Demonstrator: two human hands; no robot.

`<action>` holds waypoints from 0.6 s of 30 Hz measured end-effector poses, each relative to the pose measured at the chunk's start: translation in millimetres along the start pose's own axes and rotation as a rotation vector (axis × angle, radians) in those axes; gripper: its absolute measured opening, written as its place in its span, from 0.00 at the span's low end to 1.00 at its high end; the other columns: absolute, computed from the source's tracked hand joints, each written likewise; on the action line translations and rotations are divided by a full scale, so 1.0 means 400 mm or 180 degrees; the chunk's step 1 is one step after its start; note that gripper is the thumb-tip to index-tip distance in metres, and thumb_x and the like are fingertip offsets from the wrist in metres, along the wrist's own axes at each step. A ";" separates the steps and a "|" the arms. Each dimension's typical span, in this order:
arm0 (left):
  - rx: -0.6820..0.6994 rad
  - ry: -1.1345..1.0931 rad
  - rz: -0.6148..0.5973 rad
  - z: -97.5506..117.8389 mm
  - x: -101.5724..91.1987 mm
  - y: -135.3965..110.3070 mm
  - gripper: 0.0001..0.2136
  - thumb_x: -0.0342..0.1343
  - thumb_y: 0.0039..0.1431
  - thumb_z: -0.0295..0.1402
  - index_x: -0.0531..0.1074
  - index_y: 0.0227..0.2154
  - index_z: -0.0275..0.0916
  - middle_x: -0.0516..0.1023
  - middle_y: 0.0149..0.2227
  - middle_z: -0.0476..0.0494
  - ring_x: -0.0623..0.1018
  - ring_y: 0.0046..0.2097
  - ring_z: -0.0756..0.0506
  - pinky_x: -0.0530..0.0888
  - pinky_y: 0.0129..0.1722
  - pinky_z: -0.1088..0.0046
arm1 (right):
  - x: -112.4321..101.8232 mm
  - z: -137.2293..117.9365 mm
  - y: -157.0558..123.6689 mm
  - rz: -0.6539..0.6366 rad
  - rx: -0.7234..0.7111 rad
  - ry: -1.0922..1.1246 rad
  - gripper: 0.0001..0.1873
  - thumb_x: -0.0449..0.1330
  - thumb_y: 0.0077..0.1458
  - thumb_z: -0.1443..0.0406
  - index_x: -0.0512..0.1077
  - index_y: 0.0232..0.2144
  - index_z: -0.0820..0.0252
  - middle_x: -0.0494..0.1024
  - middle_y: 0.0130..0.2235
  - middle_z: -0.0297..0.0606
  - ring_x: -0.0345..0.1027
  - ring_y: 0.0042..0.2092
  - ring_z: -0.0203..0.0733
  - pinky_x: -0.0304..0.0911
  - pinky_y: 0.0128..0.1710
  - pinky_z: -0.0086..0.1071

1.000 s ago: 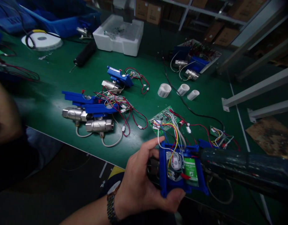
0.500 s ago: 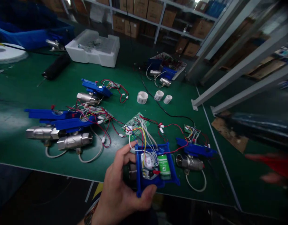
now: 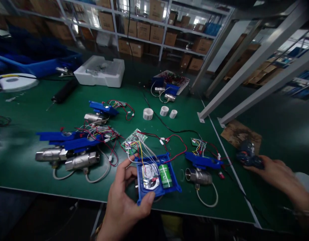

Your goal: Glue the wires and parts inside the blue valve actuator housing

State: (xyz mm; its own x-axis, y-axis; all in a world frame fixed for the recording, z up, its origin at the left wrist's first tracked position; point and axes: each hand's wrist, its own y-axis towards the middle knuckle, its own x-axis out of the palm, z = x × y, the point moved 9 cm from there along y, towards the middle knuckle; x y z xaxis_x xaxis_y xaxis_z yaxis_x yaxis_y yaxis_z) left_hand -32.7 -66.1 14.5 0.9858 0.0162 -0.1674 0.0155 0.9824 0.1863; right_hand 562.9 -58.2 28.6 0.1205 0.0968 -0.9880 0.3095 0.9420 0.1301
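My left hand [image 3: 125, 201] grips an open blue plastic housing [image 3: 157, 179] near the table's front edge. Inside it sit a green cylindrical cell [image 3: 165, 175], a round white part and coloured wires. Those wires run to a green circuit board [image 3: 131, 139] lying on the green mat. My right hand [image 3: 271, 172] is stretched out to the right, past the table's edge, with its fingers on a dark blue tool [image 3: 247, 154]. A second blue housing with a metal valve [image 3: 199, 170] lies between the two hands.
Several blue housings with metal valves and red wiring [image 3: 74, 149] lie at the left. Three white label rolls [image 3: 159, 112] stand mid-table. A white foam box [image 3: 100, 71] and a black roller [image 3: 64, 91] sit at the back. Metal frame bars [image 3: 245, 80] rise at the right.
The dark tool has gone from beside the housing out to the right and lower down, with my right hand on it. My left hand keeps the blue housing. The view has tilted up.
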 end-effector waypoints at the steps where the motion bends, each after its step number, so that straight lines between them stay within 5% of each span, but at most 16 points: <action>1: 0.0027 0.0003 0.0012 0.003 0.000 0.001 0.36 0.64 0.59 0.43 0.58 0.67 0.40 0.84 0.42 0.41 0.86 0.39 0.39 0.85 0.42 0.58 | -0.023 -0.033 0.005 0.0000 -0.0120 -0.0062 0.26 0.61 0.53 0.44 0.80 0.36 0.60 0.75 0.34 0.67 0.73 0.33 0.74 0.68 0.30 0.60; 3: 0.0142 0.0034 -0.0020 0.010 0.004 0.001 0.36 0.64 0.59 0.42 0.58 0.67 0.41 0.84 0.41 0.42 0.86 0.39 0.39 0.85 0.41 0.59 | -0.080 -0.144 0.014 0.0060 -0.0543 -0.0049 0.29 0.54 0.55 0.49 0.81 0.44 0.65 0.75 0.46 0.72 0.71 0.44 0.83 0.65 0.39 0.72; 4: 0.0196 0.0059 -0.0043 0.013 0.006 0.001 0.36 0.65 0.59 0.42 0.57 0.66 0.41 0.83 0.40 0.43 0.86 0.38 0.40 0.85 0.41 0.59 | -0.107 -0.224 0.017 0.0053 -0.0885 0.0062 0.30 0.51 0.60 0.51 0.81 0.50 0.64 0.75 0.52 0.66 0.70 0.51 0.79 0.65 0.48 0.71; 6: 0.0255 0.0109 -0.0056 0.014 0.009 -0.001 0.37 0.66 0.58 0.42 0.57 0.67 0.41 0.83 0.39 0.44 0.86 0.38 0.40 0.85 0.40 0.60 | -0.147 -0.413 0.015 -0.0034 -0.1651 0.0351 0.26 0.50 0.68 0.54 0.79 0.57 0.59 0.71 0.61 0.53 0.65 0.62 0.65 0.62 0.62 0.61; 11: 0.0226 0.0238 -0.0076 0.020 0.016 -0.006 0.38 0.65 0.56 0.41 0.56 0.67 0.41 0.82 0.38 0.46 0.86 0.38 0.40 0.83 0.42 0.59 | -0.131 -0.848 -0.003 -0.0533 -0.3116 0.0708 0.19 0.53 0.76 0.64 0.75 0.63 0.53 0.69 0.64 0.41 0.64 0.62 0.49 0.67 0.62 0.45; 14: 0.0229 0.0299 -0.0074 0.033 0.016 -0.006 0.37 0.64 0.56 0.41 0.56 0.66 0.41 0.82 0.38 0.46 0.86 0.37 0.40 0.83 0.40 0.60 | -0.086 -0.992 -0.008 -0.0757 -0.3573 0.0686 0.17 0.62 0.70 0.71 0.78 0.58 0.55 0.72 0.59 0.42 0.67 0.57 0.49 0.70 0.57 0.41; 18: 0.0196 0.0247 -0.0032 0.030 0.013 -0.008 0.38 0.64 0.56 0.42 0.56 0.66 0.41 0.82 0.38 0.46 0.85 0.38 0.40 0.82 0.41 0.60 | -0.044 -1.049 -0.012 -0.1016 -0.3808 0.0617 0.04 0.65 0.68 0.73 0.80 0.42 0.63 0.75 0.44 0.42 0.69 0.46 0.47 0.69 0.44 0.35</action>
State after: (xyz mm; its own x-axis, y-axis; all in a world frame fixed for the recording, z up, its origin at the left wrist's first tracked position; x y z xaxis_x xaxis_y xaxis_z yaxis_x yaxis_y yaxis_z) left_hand -25.6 -71.4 24.7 0.9696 0.0231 -0.2435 0.0379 0.9693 0.2429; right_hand 163.4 70.4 10.3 0.0260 -0.2392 -0.9706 -0.7624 0.6233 -0.1740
